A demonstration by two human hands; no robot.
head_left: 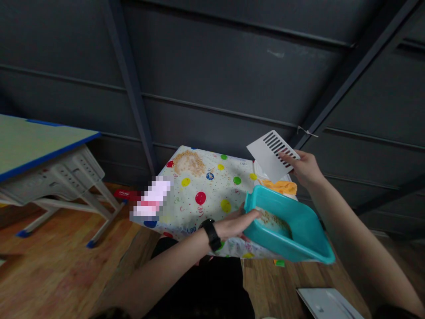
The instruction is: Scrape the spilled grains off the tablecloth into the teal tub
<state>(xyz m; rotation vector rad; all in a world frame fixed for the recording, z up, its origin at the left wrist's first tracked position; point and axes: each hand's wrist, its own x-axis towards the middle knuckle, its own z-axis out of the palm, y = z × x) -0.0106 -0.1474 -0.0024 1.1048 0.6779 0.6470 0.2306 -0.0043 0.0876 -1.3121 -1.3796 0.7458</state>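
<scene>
The left hand (239, 223) clasps the left end of a teal basin (307, 217), likely light, stiff and safest held by its rim, over the balloon-print tablecloth (212, 213), while the right hand (304, 168) pinches a thin, probably light white slotted scraper (264, 156) beyond the basin.

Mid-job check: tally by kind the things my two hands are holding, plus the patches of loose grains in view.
Teal bin: 1, in the left hand
White slotted scraper: 1, in the right hand
Grain patches: 2, the tablecloth patch and the bin patch
Total: 4
</scene>
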